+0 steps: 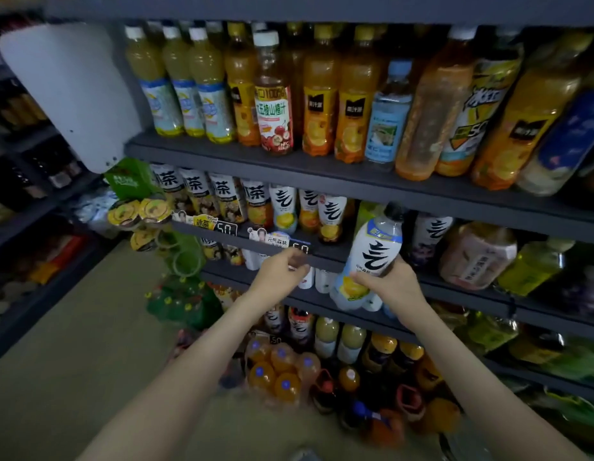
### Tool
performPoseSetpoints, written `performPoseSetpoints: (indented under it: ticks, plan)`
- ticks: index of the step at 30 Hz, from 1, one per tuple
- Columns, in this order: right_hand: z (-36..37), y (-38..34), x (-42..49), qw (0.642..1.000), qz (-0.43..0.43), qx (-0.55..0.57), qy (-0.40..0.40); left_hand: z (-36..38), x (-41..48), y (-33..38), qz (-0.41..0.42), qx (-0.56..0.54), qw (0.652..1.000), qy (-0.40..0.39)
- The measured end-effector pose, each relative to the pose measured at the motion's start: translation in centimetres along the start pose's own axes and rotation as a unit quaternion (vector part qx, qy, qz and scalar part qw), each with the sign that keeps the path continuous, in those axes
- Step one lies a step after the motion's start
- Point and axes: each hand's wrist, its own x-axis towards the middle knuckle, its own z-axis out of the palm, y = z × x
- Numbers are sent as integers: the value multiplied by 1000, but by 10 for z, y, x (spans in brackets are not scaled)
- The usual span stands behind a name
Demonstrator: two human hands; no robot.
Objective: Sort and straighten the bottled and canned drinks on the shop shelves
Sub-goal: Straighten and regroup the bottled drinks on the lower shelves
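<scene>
My right hand (393, 283) grips the lower part of a white-labelled bottle (372, 251) with a black cap and a yellow fruit picture, held tilted in front of the middle shelf (325, 256). My left hand (282, 272) hovers by that shelf's front edge near the price tag, fingers loosely curled, holding nothing. Behind stand similar white bottles (330, 212) and a row of iced tea bottles (222, 197). The top shelf (222, 156) carries orange juice bottles (319, 94) and a red-labelled hawthorn bottle (272, 94).
Leaning bottles (432, 104) crowd the right of the top shelf. A pink bottle (477, 257) and a yellow-green one (535, 264) lie on the middle shelf's right. A shrink-wrapped pack of orange drinks (279, 374) sits on the floor. Green hanging racks (156, 211) stand left.
</scene>
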Motion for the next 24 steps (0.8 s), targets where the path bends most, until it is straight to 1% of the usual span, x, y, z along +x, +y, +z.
performPoseSetpoints:
  ticks: [5,9,12,19,24]
  plan:
    - [24,17,8,997,19,38,61,-3,5,-24,-12,-1,999,42]
    - [40,12,16,994,19,39,98,-12,21,-34,-6,-30,999,44]
    - [53,5,23,991,23,38,124,-21,40,-41,12,-28,999,11]
    - [78,-2,18,982,38,43,181,-37,71,-48,57,38,994,-86]
    - [87,-4,21,978,37,42,202,-40,84,-51,77,25,991,-106]
